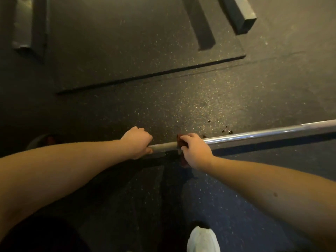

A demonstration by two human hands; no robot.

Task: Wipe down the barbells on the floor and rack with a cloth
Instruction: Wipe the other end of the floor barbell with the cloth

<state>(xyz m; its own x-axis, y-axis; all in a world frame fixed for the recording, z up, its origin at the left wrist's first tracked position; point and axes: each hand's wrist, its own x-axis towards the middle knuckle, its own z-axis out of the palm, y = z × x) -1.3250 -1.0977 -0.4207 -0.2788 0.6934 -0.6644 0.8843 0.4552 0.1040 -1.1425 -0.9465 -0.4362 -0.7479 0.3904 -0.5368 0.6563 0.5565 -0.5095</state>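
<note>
A long silver barbell point(254, 135) runs from the middle of the view out past the right edge, held a little above the dark speckled floor. My left hand point(137, 142) grips the bar near its left end, fingers curled round it. Just to the right, my right hand point(195, 151) holds a dark red cloth point(181, 140) wrapped round the bar. Only small bits of the cloth show, above and below my fingers.
A raised black rubber mat point(145, 51) lies beyond the bar, its edge running diagonally. Grey rack beams point(240, 13) stand at the top right and a further grey beam point(27, 24) at the top left. Dark droplets point(226, 130) dot the floor by the bar. My white shoe point(201, 240) is at the bottom.
</note>
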